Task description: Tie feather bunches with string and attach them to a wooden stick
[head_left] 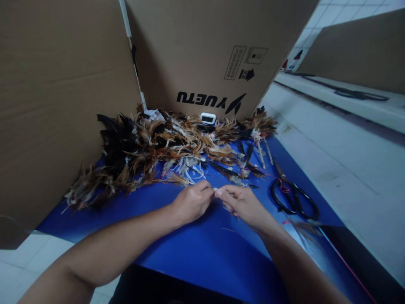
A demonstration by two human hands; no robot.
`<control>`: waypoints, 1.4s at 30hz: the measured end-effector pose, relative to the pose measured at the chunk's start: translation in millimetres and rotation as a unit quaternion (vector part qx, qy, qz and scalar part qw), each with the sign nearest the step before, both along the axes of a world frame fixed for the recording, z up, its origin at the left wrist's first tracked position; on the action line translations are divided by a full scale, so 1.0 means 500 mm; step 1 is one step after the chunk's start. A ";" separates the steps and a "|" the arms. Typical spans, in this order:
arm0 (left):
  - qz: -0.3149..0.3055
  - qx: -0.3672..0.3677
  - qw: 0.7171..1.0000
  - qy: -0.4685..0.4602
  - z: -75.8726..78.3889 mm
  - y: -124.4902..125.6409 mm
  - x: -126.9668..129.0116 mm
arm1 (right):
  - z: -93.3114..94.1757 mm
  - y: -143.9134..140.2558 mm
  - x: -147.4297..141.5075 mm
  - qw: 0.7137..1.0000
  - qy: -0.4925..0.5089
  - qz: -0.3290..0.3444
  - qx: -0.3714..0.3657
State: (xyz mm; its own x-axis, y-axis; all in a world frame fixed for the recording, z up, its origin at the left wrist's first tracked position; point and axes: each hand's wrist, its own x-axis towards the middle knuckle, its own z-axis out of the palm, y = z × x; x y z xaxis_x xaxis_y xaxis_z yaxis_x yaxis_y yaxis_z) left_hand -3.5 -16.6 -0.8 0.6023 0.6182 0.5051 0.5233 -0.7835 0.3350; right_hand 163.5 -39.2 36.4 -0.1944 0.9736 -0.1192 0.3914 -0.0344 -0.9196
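My left hand (191,202) and my right hand (242,203) meet fingertip to fingertip over a blue sheet (196,249). Both pinch a small pale feather piece (216,192) between thumb and fingers. Just beyond them lies a wide heap of brown, black and white feathers (164,147). White strands (193,166) loop among the feathers near my left hand. Black-handled scissors (292,194) lie on the sheet to the right of my right hand.
Tall cardboard panels (63,93) stand behind and to the left of the heap. A small white device (208,118) sits at the cardboard's foot. Two feather bundles on sticks (261,139) lie at the heap's right end. A thin red thread (344,261) runs along the right side.
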 end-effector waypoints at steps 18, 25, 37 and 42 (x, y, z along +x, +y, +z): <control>0.005 -0.214 0.960 -0.179 0.027 0.004 0.004 | 0.003 0.007 0.009 0.993 -0.091 -0.010 0.070; 0.027 -0.299 0.929 -0.215 0.021 0.006 0.004 | -0.004 0.007 0.014 0.990 -0.114 0.001 0.082; 0.020 -0.279 0.941 -0.189 0.031 0.004 0.006 | -0.017 0.003 0.003 0.995 -0.038 -0.017 0.095; 0.017 -0.274 0.944 -0.184 0.029 0.002 0.006 | -0.024 0.000 0.001 0.989 -0.072 -0.030 0.128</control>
